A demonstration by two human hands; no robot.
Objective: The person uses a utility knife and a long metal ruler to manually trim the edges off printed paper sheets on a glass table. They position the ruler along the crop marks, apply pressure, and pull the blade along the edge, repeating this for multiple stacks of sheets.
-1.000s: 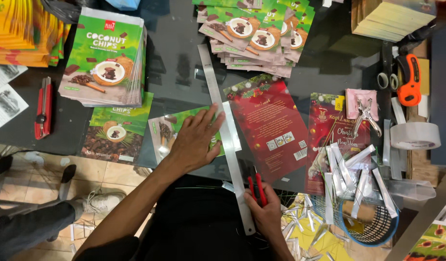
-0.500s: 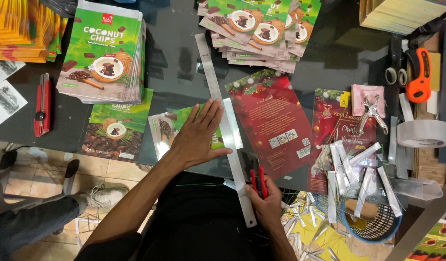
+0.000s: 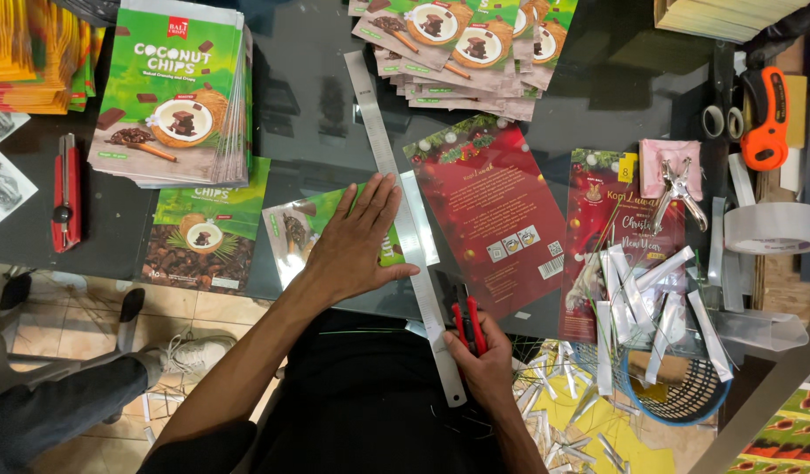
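Right hand (image 3: 486, 360) lower; ruler (image 3: 403, 219) between hands.

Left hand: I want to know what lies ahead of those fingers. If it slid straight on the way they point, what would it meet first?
The left hand points up and slightly right, so likely the long metal ruler beside its fingertips, then bare dark tabletop.

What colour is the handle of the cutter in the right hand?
Red and black, seen in the head view: the cutter in the right hand.
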